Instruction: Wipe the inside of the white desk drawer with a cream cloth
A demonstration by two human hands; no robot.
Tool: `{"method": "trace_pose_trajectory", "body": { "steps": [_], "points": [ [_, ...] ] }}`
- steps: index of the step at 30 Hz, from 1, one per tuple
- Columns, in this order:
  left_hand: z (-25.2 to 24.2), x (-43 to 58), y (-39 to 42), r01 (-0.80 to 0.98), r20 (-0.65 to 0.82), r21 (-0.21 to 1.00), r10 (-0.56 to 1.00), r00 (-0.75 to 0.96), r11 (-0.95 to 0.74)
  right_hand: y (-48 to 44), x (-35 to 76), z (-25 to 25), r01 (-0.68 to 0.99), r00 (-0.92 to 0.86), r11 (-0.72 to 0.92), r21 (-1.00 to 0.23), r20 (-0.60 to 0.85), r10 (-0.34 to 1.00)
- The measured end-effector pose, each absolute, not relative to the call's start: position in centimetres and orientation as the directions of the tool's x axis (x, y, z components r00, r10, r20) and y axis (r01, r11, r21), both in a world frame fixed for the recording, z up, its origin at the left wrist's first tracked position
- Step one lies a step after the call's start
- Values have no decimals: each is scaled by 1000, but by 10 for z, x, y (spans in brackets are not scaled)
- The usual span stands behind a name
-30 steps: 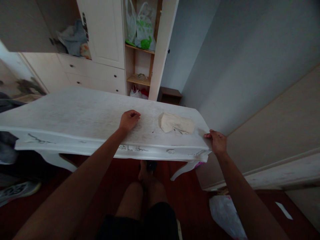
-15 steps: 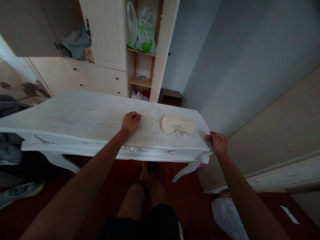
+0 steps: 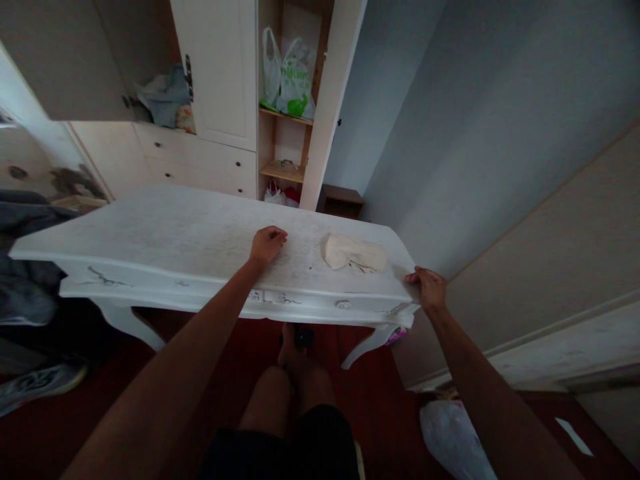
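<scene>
My left hand (image 3: pixel 269 245) rests on the top of a white table (image 3: pixel 175 220), left of a folded cream cloth (image 3: pixel 355 253). Its fingers are curled together, and I cannot make out anything between them. At the table's right end, my right hand (image 3: pixel 429 287) is closed at the edge, with its fingertips on the tabletop near the front corner. Between the two hands lies the cloth, with dark marks along its near side. Greyish smudges and small dark specks show on the tabletop.
Behind the table stands a white wardrobe (image 3: pixel 220 73) with open doors, holding plastic bags (image 3: pixel 295 83) and clothes (image 3: pixel 170 97). A grey-blue wall rises at the right. A whitish plastic bag (image 3: pixel 453 433) sits on the red floor, and a shoe (image 3: pixel 43 387) is at the lower left.
The view has shifted slightly, so the wardrobe appears lower. Both hands keep nearly the same places on the table, and the cloth has not visibly moved.
</scene>
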State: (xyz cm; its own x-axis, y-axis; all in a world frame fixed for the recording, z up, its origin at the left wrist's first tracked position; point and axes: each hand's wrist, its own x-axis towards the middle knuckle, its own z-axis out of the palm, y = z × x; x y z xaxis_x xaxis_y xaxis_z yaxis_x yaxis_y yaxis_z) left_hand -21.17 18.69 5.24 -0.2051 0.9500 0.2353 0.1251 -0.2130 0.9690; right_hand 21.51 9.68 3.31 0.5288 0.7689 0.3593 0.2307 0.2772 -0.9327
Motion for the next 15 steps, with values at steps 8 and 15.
{"method": "trace_pose_trajectory", "body": {
  "steps": [8,15],
  "points": [
    [62,-211,157,28,350,935,911,-221,-353,105,217,37,134,546,290,-948,315,776],
    [21,-180,41,173,429,903,849,-309,-393,108,215,36,157,525,250,-955,295,798]
  ]
}}
